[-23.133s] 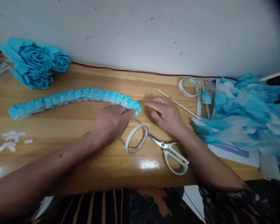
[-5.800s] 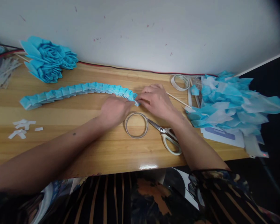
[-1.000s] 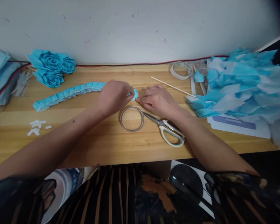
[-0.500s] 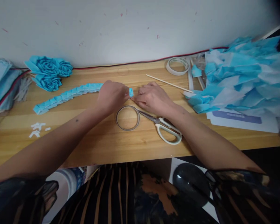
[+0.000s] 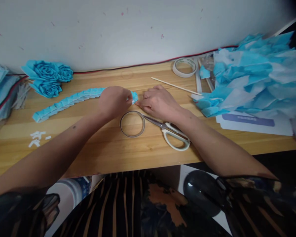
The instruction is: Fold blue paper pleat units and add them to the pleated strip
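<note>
A long pleated blue paper strip (image 5: pixel 66 101) lies curved across the wooden table (image 5: pixel 113 154). My left hand (image 5: pixel 113 102) is closed over the strip's right end, which is rolled up into a small blue coil (image 5: pixel 134 97) that pokes out past its fingers. My right hand (image 5: pixel 158 103) lies just right of the coil with its fingers curled and its fingertips touching the coil. Whether the right hand grips the paper is hidden.
A tape ring (image 5: pixel 132 123) and white-handled scissors (image 5: pixel 172 131) lie just in front of my hands. Finished blue paper roses (image 5: pixel 48 77) sit at the far left, white paper scraps (image 5: pixel 37 139) nearer. A wooden stick (image 5: pixel 175 86), a tape roll (image 5: pixel 184 66) and a blue tissue pile (image 5: pixel 251 75) lie to the right.
The strip's right end has been rolled up further, so the coil and both hands now sit further left along the strip. The flat part of the strip is shorter.
</note>
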Demonstrator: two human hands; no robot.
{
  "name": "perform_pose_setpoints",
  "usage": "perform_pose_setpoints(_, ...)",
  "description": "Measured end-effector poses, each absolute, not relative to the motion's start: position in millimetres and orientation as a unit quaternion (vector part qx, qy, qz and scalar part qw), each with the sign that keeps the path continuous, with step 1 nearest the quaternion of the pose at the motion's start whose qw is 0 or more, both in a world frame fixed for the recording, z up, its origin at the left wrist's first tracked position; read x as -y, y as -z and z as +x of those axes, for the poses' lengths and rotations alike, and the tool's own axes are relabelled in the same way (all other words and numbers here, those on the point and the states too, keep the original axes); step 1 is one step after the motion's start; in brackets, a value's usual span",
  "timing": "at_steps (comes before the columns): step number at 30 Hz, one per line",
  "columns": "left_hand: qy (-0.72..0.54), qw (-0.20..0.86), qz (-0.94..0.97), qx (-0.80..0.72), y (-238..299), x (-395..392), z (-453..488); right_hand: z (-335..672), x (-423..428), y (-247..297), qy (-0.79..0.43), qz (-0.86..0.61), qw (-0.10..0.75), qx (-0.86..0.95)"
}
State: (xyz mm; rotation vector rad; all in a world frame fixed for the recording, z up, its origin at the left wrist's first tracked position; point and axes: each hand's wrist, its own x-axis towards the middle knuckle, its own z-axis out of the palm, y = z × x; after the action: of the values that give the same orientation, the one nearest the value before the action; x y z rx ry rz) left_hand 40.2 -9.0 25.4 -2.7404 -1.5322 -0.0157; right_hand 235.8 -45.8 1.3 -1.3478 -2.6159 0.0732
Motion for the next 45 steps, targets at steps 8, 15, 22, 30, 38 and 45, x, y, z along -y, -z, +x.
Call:
perform_pose_setpoints(8, -0.013, -0.021, -0.868, 0.496, -28.6, 13.3, 43.1, 234.3, 46.4, -3.7, -0.024, -0.458, 0.091, 0.884)
perform_pose_setpoints(15, -0.061, -0.008, -0.868, 0.493, -31.9, 12.9, 45.8, 239.7, 44.7, 0.4, -0.026, -0.447, 0.137, 0.884)
perform_pose_setpoints(22, -0.08, -0.001, -0.87, 0.486, -34.3, 11.8, 49.0, 239.2, 43.1, 5.0, -0.013, -0.449, 0.139, 0.883)
perform_pose_setpoints(30, -0.072, -0.042, -0.859, 0.505, -41.8, 3.2, 41.2, 231.1, 48.2, 0.1, 0.009, -0.469, 0.087, 0.879)
perform_pose_setpoints(38, -0.033, -0.042, -0.851, 0.522, -41.6, 7.4, 41.4, 230.6, 48.7, -0.8, 0.004, -0.472, 0.078, 0.878)
perform_pose_setpoints(45, -0.048, -0.032, -0.851, 0.522, -30.7, 4.6, 47.7, 229.8, 48.9, -2.7, -0.006, -0.476, 0.07, 0.877)
